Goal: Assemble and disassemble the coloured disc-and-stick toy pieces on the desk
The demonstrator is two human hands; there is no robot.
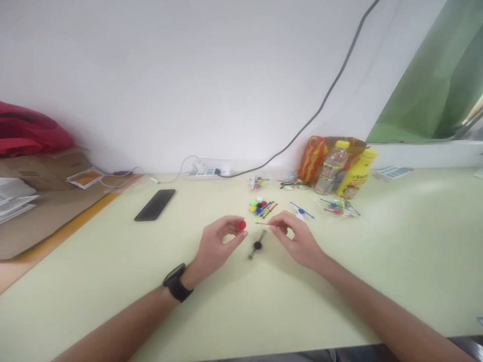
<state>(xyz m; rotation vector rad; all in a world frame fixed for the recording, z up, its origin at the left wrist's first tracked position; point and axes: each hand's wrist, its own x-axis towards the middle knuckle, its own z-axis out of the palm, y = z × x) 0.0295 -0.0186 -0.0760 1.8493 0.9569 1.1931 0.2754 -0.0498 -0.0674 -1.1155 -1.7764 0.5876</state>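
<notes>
Between the thumb and fingers of my left hand (221, 241) is a small round red disc (242, 225). My right hand (296, 237) pinches a thin red arrow-shaped stick (261, 223), its tip pointing left toward the disc; the two are apart. On the table below and between my hands lies a black spinner (257, 246), a round disc with an arrow through it, slightly blurred. Just beyond my hands is a pile of coloured discs and arrows (261, 206). A blue spinner (301, 210) lies past my right hand, with a white piece beside it.
Bagged pieces (340, 207) lie at the right, and another small bag (257, 184) sits behind the pile. Glasses (294, 185), a clear bottle (332, 168) and a yellow bottle (356, 173) stand at the back. A phone (155, 205) lies left; a power strip (206, 173) is by the wall.
</notes>
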